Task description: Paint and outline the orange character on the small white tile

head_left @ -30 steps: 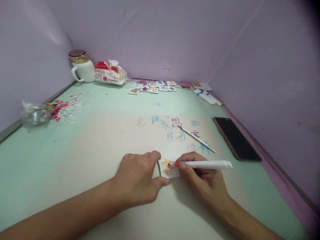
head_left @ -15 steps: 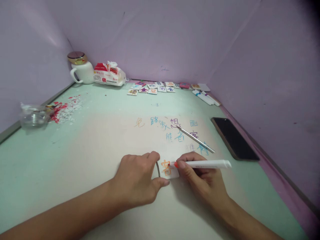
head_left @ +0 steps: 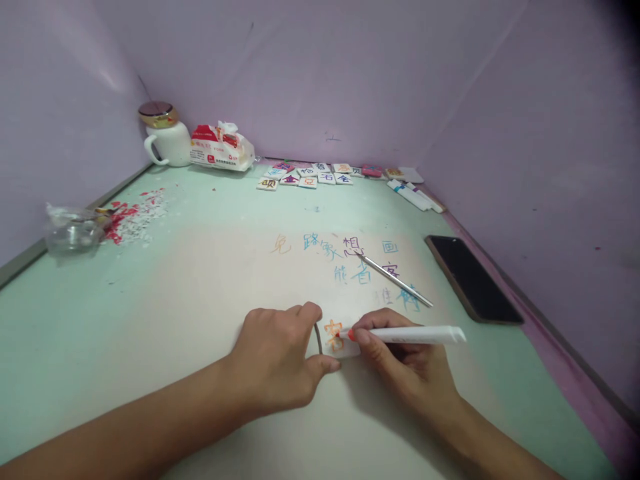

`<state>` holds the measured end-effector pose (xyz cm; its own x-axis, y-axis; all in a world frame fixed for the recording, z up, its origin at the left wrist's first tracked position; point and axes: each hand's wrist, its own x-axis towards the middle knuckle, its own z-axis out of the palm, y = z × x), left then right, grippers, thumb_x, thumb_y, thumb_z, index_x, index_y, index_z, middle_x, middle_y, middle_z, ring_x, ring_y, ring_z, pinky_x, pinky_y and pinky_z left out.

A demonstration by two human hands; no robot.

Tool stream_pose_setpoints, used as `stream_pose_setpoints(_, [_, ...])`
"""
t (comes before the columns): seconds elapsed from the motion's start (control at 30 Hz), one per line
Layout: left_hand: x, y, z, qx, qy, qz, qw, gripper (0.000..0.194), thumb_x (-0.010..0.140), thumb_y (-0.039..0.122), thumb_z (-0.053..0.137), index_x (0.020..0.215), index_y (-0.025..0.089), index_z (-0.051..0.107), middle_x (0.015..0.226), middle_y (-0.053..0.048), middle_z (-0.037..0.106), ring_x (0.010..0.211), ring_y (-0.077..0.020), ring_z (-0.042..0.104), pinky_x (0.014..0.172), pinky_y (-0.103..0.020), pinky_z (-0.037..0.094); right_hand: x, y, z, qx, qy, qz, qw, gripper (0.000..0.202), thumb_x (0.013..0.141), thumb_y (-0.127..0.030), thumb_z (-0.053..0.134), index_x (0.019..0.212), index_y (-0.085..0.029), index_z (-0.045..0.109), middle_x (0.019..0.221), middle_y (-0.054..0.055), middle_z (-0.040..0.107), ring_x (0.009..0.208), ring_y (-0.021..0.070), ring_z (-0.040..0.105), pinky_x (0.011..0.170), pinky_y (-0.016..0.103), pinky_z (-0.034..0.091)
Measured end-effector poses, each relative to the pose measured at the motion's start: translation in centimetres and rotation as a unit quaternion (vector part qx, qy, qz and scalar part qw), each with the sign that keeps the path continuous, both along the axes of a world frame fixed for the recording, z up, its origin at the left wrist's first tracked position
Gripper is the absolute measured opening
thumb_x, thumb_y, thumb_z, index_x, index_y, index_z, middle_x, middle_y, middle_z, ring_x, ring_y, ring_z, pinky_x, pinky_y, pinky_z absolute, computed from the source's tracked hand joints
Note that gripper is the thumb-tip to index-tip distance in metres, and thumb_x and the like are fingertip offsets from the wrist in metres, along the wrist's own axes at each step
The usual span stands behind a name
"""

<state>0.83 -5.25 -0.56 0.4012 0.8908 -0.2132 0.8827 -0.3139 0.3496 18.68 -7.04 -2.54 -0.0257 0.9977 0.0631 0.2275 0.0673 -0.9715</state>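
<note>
Pale green surface (head_left: 200, 280), whitish at centre, enclosed by lilac walls (head_left: 320, 73). Far left: one clear plastic bag (head_left: 75, 230), contents hard to make out; beside it, scattered red and white flakes (head_left: 140, 210). Back left: one white mug (head_left: 173, 145), handle leftward, its inside hidden, with a gold, dark-topped lid or jar (head_left: 158, 115) above. Next, one red-and-white tissue pack (head_left: 220, 148), white tissue protruding from the top. Front: left hand (head_left: 277, 357), forefinger and thumb parted, grasping one white tile (head_left: 331, 345) by its far and near edges; other fingers curled, partly hidden. Dark curved strip (head_left: 319, 339) at the tile's left side, nature unclear. Back centre: cluster of lettered tiles (head_left: 309, 177), some overlapping. Mid-surface: handwritten characters (head_left: 353, 245) in several colours, some faint; one silver pen (head_left: 394, 277) lying across them. Front right: right hand (head_left: 407, 363), fingers closed around one white marker (head_left: 415, 335), red-orange at the front, tip meeting the orange character on the tile. Back right: white pens (head_left: 411, 196), side by side. Far right: one dark phone (head_left: 473, 279), screen up. Both forearms cut off by the frame.
</note>
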Motion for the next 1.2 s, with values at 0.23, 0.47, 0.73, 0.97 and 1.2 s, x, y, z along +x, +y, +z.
stream_pose_setpoints(0.23, [-0.04, -0.17, -0.78, 0.036, -0.005, 0.001, 0.999, 0.035, 0.076, 0.05, 0.058, 0.098, 0.022, 0.053, 0.08, -0.001, 0.069, 0.069, -0.0289, 0.067, 0.057, -0.037, 0.043, -0.22, -0.16, -0.12, -0.012, 0.014, 0.027, 0.999, 0.013, 0.08, -0.033, 0.062, 0.073, -0.022, 0.064, 0.062, -0.001, 0.063, 0.054, 0.012, 0.051, 0.05, 0.023, 0.038])
stream_pose_setpoints(0.47, [0.04, 0.0, -0.69, 0.042, -0.003, 0.004, 0.999, 0.036, 0.076, 0.051, 0.058, 0.098, 0.022, 0.053, 0.08, -0.001, 0.069, 0.069, -0.0287, 0.067, 0.057, -0.036, 0.042, -0.39, -0.27, -0.13, -0.012, 0.008, 0.028, 0.999, 0.015, 0.08, -0.035, 0.063, 0.074, -0.021, 0.065, 0.062, 0.0, 0.063, 0.054, 0.0126, 0.051, 0.048, 0.024, 0.037])
stream_pose_setpoints(0.73, [0.05, -0.2, -0.46, 0.039, 0.004, 0.0, 0.999, 0.035, 0.077, 0.051, 0.056, 0.096, 0.022, 0.053, 0.079, -0.001, 0.069, 0.069, -0.0285, 0.066, 0.055, -0.035, 0.04, -0.68, -0.3, 0.06, 0.002, 0.008, 0.057, 0.998, 0.014, 0.08, -0.033, 0.063, 0.072, -0.021, 0.066, 0.059, -0.001, 0.061, 0.05, 0.0106, 0.046, 0.046, 0.022, 0.036])
stream_pose_setpoints(0.97, [0.0, 0.02, -0.59, 0.035, 0.0, 0.0, 0.999, 0.035, 0.076, 0.051, 0.057, 0.097, 0.022, 0.053, 0.078, 0.0, 0.069, 0.068, -0.0285, 0.066, 0.056, -0.035, 0.041, -0.54, -0.33, 0.17, 0.006, 0.034, 0.009, 0.999, 0.013, 0.08, -0.031, 0.063, 0.072, -0.022, 0.064, 0.057, -0.003, 0.061, 0.048, 0.0093, 0.046, 0.045, 0.021, 0.035])
stream_pose_setpoints(1.2, [0.0, -0.24, -0.43, 0.022, 0.001, 0.003, 1.0, 0.036, 0.076, 0.05, 0.057, 0.098, 0.022, 0.053, 0.082, -0.002, 0.069, 0.071, -0.0283, 0.066, 0.058, -0.035, 0.043, -0.42, -0.4, 0.22, -0.002, 0.028, 0.014, 0.999, 0.016, 0.081, -0.034, 0.062, 0.071, -0.022, 0.064, 0.057, -0.002, 0.06, 0.048, 0.0102, 0.046, 0.044, 0.022, 0.035])
